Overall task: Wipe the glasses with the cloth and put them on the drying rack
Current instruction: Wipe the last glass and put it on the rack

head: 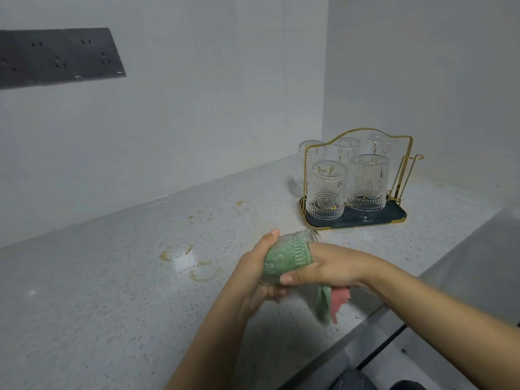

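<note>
My left hand (254, 273) grips a clear embossed glass (292, 250) held on its side above the counter. A green and pink cloth (327, 305) is pushed inside the glass, with my right hand (323, 270) holding it there, fingers partly in the mouth; its loose end hangs below my right wrist. The gold wire drying rack (405, 170) with a dark tray stands at the back right. Several glasses sit upside down on it, among them a front left glass (326, 190) and a front right glass (367, 182).
The speckled grey counter (112, 291) carries brownish ring stains (194, 266) left of my hands. Tiled walls meet in a corner behind the rack. A dark socket strip (59, 56) is on the left wall. The counter's front edge runs diagonally at the lower right.
</note>
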Tool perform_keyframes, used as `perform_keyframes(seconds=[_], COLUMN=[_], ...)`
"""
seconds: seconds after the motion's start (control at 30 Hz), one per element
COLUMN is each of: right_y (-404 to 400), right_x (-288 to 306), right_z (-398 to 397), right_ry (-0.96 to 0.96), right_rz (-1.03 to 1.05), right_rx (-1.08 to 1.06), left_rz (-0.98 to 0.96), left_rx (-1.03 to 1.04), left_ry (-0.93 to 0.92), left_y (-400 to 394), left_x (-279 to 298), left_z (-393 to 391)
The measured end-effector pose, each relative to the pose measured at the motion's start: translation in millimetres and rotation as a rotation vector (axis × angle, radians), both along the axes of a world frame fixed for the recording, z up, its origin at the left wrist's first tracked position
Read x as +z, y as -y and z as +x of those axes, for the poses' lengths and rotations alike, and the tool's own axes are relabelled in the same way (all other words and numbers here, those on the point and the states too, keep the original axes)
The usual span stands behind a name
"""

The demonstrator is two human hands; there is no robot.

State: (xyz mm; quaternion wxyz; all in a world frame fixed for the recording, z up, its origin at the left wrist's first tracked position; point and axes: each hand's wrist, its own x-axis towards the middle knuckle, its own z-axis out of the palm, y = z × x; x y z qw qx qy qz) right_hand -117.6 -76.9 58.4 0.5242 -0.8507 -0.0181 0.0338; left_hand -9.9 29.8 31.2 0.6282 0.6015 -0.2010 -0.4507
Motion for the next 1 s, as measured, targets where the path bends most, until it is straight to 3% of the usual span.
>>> perform_keyframes(seconds=[0.1, 0.23, 0.3, 0.37, 0.47, 0.53, 0.6, 0.7, 0.73, 0.77, 0.8, 0.9, 0.93, 1.0], right_y=[4.8, 16.1, 14.2, 6.1, -4.5, -3.4, 2.4, 11.5, 10.6, 9.2, 8.0, -0.2, -1.3, -0.1], right_x=[5.1, 16.6, 15.4, 10.9, 6.2, 8.2, 12.0, 12.8, 11.4, 8.8, 5.5, 0.2, -1.6, -1.3], right_z=[-5.1, -3.4, -0.4, 1.4, 0.7, -1.7, -5.3, -4.3, -2.4, -1.4, -0.9, -1.2, -1.2, -2.2], right_ry=[-0.008, -0.031, -0.051, 0.007, 0.118, 0.127, 0.096, 0.010, -0.003, 0.004, 0.035, 0.114, 0.102, 0.075], right_rz=[0.007, 0.751, 0.839, 0.583, 0.000, -0.122, 0.050, 0.706, 0.816, 0.793, 0.618, -0.095, -0.216, -0.182], right_rx=[-0.041, -0.256, -0.240, -0.193, -0.109, -0.065, -0.121, -0.237, -0.234, -0.234, -0.223, -0.127, -0.085, -0.079], left_rz=[-0.017, -0.317, -0.379, -0.363, -0.203, -0.119, -0.151, -0.300, -0.347, -0.383, -0.386, -0.214, -0.115, -0.007], left_rx=[-0.079, 0.057, 0.132, 0.168, 0.111, 0.052, 0.019, 0.078, 0.113, 0.147, 0.175, 0.161, 0.106, 0.011], left_ry=[0.008, 0.301, 0.357, 0.261, 0.083, 0.081, 0.174, 0.384, 0.431, 0.420, 0.353, 0.063, 0.023, 0.013], left_y=[-1.8, 4.3, 6.5, 6.7, 4.4, 4.1, 2.2, 2.5, 3.4, 4.6, 6.0, 7.3, 6.0, 6.0], left_x=[-1.9, -16.0, -16.3, -13.2, -9.9, -10.1, -10.7, -15.5, -16.5, -15.8, -12.9, -7.4, -6.8, -11.1], left_z=[-3.1, -3.4, -6.1, -4.4, 0.7, 2.5, 1.5, -2.4, -4.6, -6.7, -7.8, -4.2, -2.4, 0.5])
